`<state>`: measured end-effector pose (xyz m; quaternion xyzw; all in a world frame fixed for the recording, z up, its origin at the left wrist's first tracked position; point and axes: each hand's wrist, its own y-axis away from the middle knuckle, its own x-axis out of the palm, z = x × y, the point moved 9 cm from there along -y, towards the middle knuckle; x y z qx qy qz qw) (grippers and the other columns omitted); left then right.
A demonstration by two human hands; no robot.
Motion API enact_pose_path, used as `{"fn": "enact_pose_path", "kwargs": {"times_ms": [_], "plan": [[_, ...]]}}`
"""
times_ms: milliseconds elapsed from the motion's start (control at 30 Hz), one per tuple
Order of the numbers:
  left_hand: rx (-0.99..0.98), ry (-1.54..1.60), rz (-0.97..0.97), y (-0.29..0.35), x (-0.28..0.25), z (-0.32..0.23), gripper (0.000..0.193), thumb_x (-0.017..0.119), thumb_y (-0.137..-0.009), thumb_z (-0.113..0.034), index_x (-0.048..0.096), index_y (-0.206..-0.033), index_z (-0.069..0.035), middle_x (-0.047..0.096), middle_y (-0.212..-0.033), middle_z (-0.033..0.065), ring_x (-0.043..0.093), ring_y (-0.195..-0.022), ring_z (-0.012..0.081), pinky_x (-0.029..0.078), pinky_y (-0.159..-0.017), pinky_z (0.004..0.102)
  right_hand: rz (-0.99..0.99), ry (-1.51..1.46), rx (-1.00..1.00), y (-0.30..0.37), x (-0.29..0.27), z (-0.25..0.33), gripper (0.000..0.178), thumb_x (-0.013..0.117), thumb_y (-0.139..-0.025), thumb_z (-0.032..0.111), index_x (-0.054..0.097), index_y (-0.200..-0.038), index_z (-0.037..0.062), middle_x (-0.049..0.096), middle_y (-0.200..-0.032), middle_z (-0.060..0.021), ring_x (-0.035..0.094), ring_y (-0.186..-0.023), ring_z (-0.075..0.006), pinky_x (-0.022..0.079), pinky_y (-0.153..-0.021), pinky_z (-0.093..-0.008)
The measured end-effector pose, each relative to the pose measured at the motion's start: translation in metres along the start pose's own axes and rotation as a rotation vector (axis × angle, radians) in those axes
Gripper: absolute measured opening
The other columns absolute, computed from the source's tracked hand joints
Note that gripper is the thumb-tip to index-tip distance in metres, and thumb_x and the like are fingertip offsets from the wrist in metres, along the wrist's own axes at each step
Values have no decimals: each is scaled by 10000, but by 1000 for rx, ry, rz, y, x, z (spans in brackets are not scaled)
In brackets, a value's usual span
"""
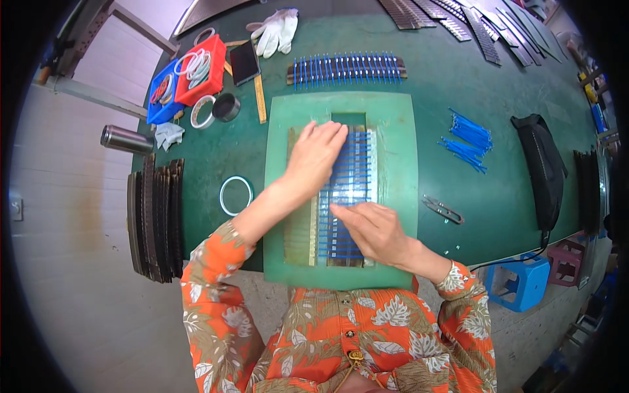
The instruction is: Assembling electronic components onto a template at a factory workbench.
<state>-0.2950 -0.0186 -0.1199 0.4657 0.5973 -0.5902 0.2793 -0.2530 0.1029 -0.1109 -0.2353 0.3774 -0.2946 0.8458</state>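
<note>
A light green board (pixel 398 131) lies in front of me. On it sits a dark strip (pixel 345 254) crossed by a row of blue wires (pixel 356 157), with clear tape along it and a yellowish ruler-like strip (pixel 313 229) beside it. My left hand (pixel 316 159) rests flat on the upper left of this row, fingers stretched out. My right hand (pixel 377 230) is lower down, its fingers curled and pressed together with the tips against the wires; whether it pinches anything is hidden.
A finished-looking wired strip (pixel 347 70) lies beyond the board. Right of it are loose blue wires (pixel 466 141), thread snips (pixel 443 209) and a black pouch (pixel 538 173). To the left are a tape roll (pixel 236 196), red bin (pixel 202 69), phone (pixel 245 63), steel flask (pixel 127 139) and stacked dark strips (pixel 155 219).
</note>
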Motion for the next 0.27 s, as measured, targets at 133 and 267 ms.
{"fn": "enact_pose_path", "kwargs": {"times_ms": [133,267], "plan": [[-80,-237,238,-25,44,7,299,550,-721,-2,571,-1018,13,560,-945,133,548,-950,277,401,-950,397,23,-18,43,11,2,-12,404,608,-726,-69,583,-1125,-8,611,-791,-109,616,-678,-256,505,-604,-344],[-271,-114,500,-34,60,27,365,601,-699,-52,549,-1058,-3,552,-976,121,531,-979,284,380,-966,425,-1,-11,22,10,-1,-11,456,613,-723,-67,559,-1170,4,612,-814,-107,614,-675,-252,509,-596,-346]]}}
